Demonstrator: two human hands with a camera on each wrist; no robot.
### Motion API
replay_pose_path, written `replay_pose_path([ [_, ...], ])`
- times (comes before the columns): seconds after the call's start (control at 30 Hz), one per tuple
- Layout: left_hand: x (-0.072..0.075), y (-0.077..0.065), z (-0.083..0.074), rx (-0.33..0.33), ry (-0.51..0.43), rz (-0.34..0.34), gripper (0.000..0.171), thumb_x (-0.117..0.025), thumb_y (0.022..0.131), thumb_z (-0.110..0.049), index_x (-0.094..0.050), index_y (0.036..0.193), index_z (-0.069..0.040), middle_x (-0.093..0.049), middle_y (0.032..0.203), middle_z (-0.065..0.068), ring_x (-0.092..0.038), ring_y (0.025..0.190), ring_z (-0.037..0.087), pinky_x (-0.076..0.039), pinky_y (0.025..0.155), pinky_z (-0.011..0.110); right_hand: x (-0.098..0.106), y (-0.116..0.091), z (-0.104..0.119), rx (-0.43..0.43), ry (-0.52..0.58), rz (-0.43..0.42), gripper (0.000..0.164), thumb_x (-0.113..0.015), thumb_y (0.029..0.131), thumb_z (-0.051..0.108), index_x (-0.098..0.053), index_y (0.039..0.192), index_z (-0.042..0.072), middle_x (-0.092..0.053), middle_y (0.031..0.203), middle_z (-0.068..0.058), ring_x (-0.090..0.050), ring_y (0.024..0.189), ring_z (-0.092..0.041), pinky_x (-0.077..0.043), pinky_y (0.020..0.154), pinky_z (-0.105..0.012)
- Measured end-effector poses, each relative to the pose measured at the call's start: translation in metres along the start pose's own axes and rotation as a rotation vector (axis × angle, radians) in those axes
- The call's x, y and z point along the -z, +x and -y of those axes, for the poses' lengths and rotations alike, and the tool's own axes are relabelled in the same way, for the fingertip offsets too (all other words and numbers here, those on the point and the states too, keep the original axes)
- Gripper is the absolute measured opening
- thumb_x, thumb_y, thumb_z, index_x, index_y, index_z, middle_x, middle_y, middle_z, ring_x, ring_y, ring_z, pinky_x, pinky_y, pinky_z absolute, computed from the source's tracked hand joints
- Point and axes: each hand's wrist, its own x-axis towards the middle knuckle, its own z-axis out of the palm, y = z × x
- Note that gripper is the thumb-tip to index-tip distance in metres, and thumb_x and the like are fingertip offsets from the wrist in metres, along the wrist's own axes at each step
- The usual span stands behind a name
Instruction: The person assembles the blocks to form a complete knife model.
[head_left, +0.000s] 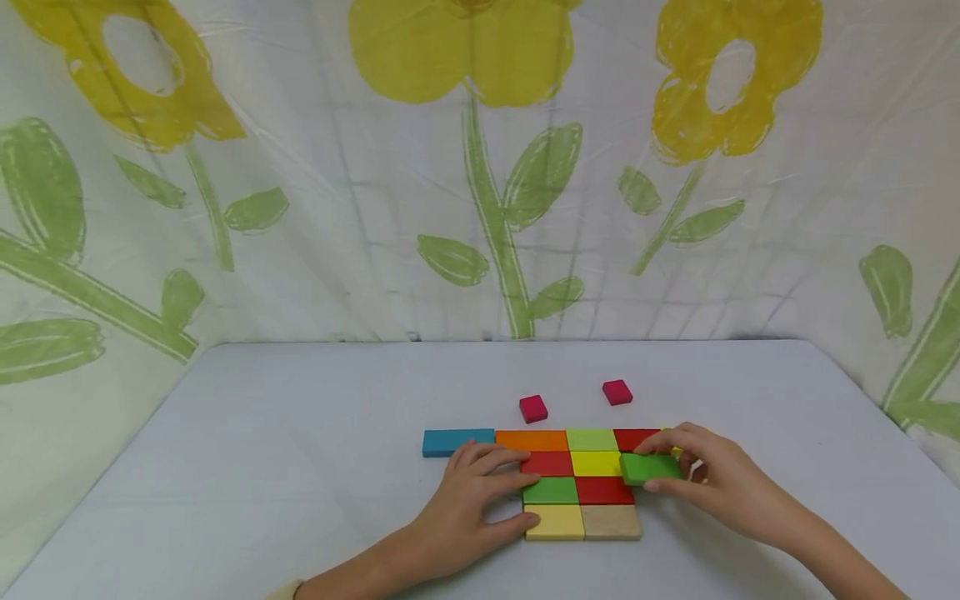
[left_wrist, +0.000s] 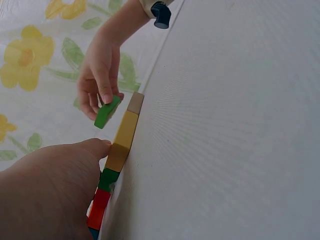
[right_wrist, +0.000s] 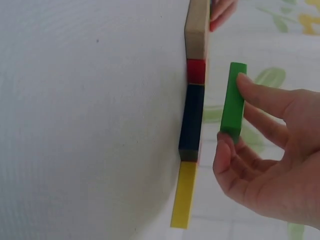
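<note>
My right hand (head_left: 720,471) pinches a flat green block (head_left: 648,469) between thumb and fingers, raised above the right side of a flat layout of coloured blocks. In the right wrist view the lifted green block (right_wrist: 233,102) is clear of the row, near a dark blue block (right_wrist: 192,120) and a yellow block (right_wrist: 184,195). My left hand (head_left: 476,512) rests at the layout's left side, its fingertips against a red block (head_left: 547,463), a second green block (head_left: 551,491) and a pale yellow block (head_left: 555,522).
Along the layout's back edge lie a blue block (head_left: 450,442), an orange block (head_left: 532,440) and a light green block (head_left: 591,440). A plain wood block (head_left: 612,522) is at the front. Two small crimson blocks (head_left: 533,408) lie apart behind, on the white table (head_left: 300,417).
</note>
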Motion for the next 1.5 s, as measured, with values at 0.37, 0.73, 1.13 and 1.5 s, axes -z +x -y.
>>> replay_pose_path([
  [0.37, 0.000, 0.000, 0.000, -0.008, -0.021, -0.009, 0.041, -0.075, 0.098, -0.042, -0.074, 0.135, -0.025, -0.060, 0.148, -0.008, -0.046, 0.139, 0.017, -0.029, 0.119, 0.066, 0.007, -0.003, -0.003, -0.036, -0.016, 0.068, 0.034, -0.090, 0.084, 0.017, -0.074, 0.113, 0.015, -0.070, 0.104, 0.004, -0.052, 0.078, -0.002, -0.049, 0.063, -0.023],
  [0.73, 0.000, 0.000, 0.000, -0.013, -0.007, -0.008, 0.041, -0.074, 0.098, -0.043, -0.074, 0.135, -0.024, -0.060, 0.148, -0.007, -0.046, 0.139, 0.019, -0.028, 0.120, 0.066, 0.011, -0.006, -0.006, -0.063, -0.024, 0.135, 0.034, -0.090, 0.083, 0.018, -0.074, 0.112, 0.016, -0.067, 0.104, 0.005, -0.051, 0.077, -0.002, -0.048, 0.062, -0.023],
  [1.13, 0.000, 0.000, 0.000, -0.030, -0.013, -0.028, 0.040, -0.075, 0.098, -0.041, -0.075, 0.134, -0.023, -0.061, 0.147, -0.005, -0.046, 0.139, 0.020, -0.028, 0.120, 0.066, 0.008, -0.002, -0.004, -0.142, -0.058, 0.192, 0.034, -0.091, 0.082, 0.023, -0.074, 0.111, 0.017, -0.059, 0.099, 0.005, -0.049, 0.075, -0.004, -0.047, 0.061, -0.022],
  [1.5, 0.000, 0.001, 0.000, -0.016, -0.020, -0.015, 0.041, -0.076, 0.097, -0.040, -0.075, 0.134, -0.023, -0.061, 0.147, -0.005, -0.046, 0.139, 0.019, -0.029, 0.119, 0.066, 0.004, -0.003, -0.005, -0.147, -0.088, 0.180, 0.035, -0.092, 0.080, 0.024, -0.073, 0.110, 0.019, -0.056, 0.096, 0.005, -0.047, 0.071, -0.003, -0.045, 0.061, -0.022],
])
